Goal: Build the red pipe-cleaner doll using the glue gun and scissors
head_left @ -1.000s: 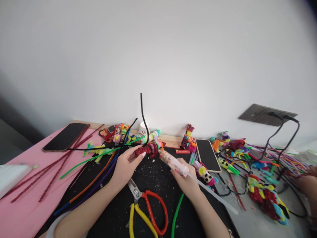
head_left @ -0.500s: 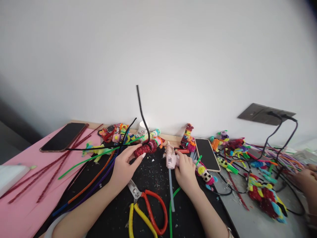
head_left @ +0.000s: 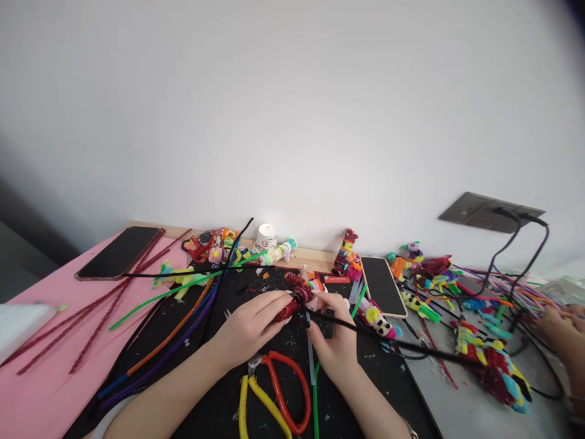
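A brown-cased phone (head_left: 117, 253) lies on a pink sheet (head_left: 36, 402); two black cords (head_left: 547, 235) plug into a grey wall socket (head_left: 473, 210).

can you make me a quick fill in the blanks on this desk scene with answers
1. The left hand holds a sparkly piece coloured dark ____.
2. The long fuzzy stem stretching rightward past the right hand is ____.
3. The leftmost phone lies on a ____ sheet.
4. The wall outlet has ____ black plugs in it.

Missing words: red; black; pink; two.
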